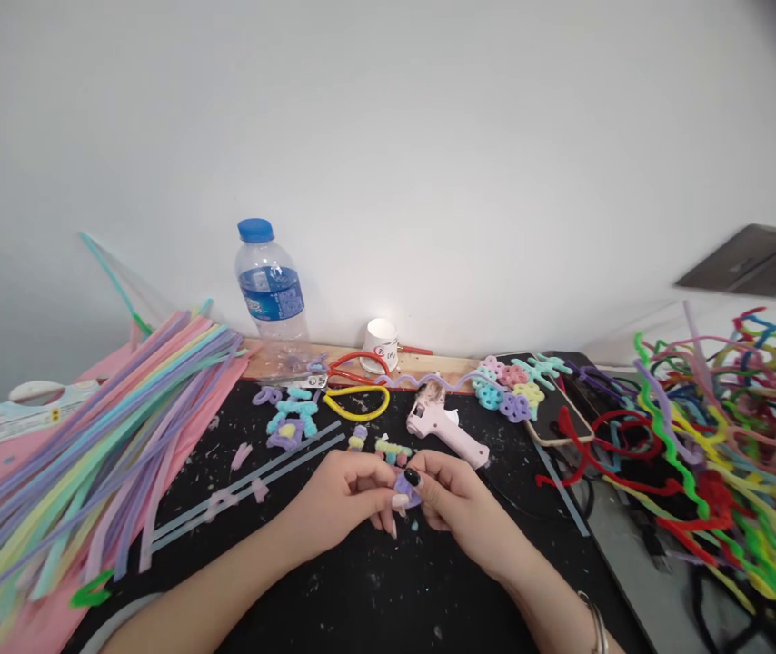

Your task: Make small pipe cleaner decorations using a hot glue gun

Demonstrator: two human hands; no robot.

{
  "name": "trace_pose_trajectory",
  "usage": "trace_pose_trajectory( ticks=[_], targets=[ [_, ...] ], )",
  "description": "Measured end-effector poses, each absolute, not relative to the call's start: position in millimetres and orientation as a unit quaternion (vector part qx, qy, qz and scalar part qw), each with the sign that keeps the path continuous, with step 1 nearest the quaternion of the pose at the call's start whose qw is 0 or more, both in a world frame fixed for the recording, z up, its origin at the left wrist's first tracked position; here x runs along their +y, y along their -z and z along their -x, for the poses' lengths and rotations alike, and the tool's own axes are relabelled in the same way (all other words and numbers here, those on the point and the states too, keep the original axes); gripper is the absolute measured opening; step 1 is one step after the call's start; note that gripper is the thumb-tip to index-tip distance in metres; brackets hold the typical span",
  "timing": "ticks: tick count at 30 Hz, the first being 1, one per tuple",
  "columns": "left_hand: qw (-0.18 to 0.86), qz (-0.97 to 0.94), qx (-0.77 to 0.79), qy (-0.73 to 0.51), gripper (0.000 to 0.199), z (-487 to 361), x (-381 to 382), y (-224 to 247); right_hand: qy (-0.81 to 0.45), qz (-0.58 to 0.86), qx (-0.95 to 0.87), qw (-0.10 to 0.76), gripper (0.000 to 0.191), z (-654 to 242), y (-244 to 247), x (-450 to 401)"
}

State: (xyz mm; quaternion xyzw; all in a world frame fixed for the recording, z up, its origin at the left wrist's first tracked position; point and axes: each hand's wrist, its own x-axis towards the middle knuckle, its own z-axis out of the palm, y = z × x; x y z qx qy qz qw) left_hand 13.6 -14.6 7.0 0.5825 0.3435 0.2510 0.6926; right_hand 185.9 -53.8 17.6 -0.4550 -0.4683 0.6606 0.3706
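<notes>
My left hand point(343, 500) and my right hand point(460, 504) meet over the black mat, fingertips almost touching. Between them they pinch a small purple pipe cleaner piece point(405, 491), partly covered by the thumbs. Its exact shape is hard to make out. Just beyond my fingers lie a multicoloured coiled pipe cleaner piece point(393, 450) and a small purple one point(358, 438). A pale pink glue gun point(446, 427) rests on its side past my right hand. Turquoise and purple pipe cleaner shapes point(293, 418) sit beyond my left hand.
Straight pastel pipe cleaners point(149, 436) are piled at left, tangled bright ones point(721, 454) at right. A water bottle point(272, 291) and a paper cup point(381, 345) stand near the wall. Clear glue sticks point(252, 481), yellow-handled pliers point(361, 404), pastel flowers point(511, 391) and a phone point(558, 413) lie around.
</notes>
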Motion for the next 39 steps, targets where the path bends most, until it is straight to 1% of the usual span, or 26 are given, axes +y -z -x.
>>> trace_pose_trajectory(
  ticks=[4,9,15,22,26,31,35,39],
  targets=[
    [0.707,-0.569,0.335,-0.252,0.010,-13,-14,-7,-0.659,0.453,-0.474,0.368,0.030,-187,-18,-53],
    [0.730,-0.555,0.316,-0.242,0.012,-9,-13,-9,-0.615,0.447,-0.530,0.375,0.023,-189,-22,-53],
    [0.728,-0.560,0.315,-0.238,0.013,-8,-12,-9,-0.580,0.469,-0.555,0.368,0.015,-189,-28,-55],
    [0.717,-0.548,0.351,-0.249,0.012,-12,-11,-6,-0.603,0.463,-0.532,0.373,0.020,-189,-23,-54],
    [0.716,-0.530,0.359,-0.277,0.013,-13,-11,-4,-0.612,0.469,-0.514,0.376,0.024,-189,-18,-54],
    [0.708,-0.531,0.367,-0.287,0.028,-14,-11,0,-0.587,0.510,-0.515,0.361,0.023,-190,-12,-53],
    [0.652,-0.589,0.386,-0.282,0.024,-15,-13,-1,-0.591,0.520,-0.510,0.346,0.023,-190,-9,-53],
    [0.664,-0.574,0.385,-0.285,0.016,-17,-15,-3,-0.608,0.512,-0.500,0.343,0.024,-190,-10,-53]
  ],
)
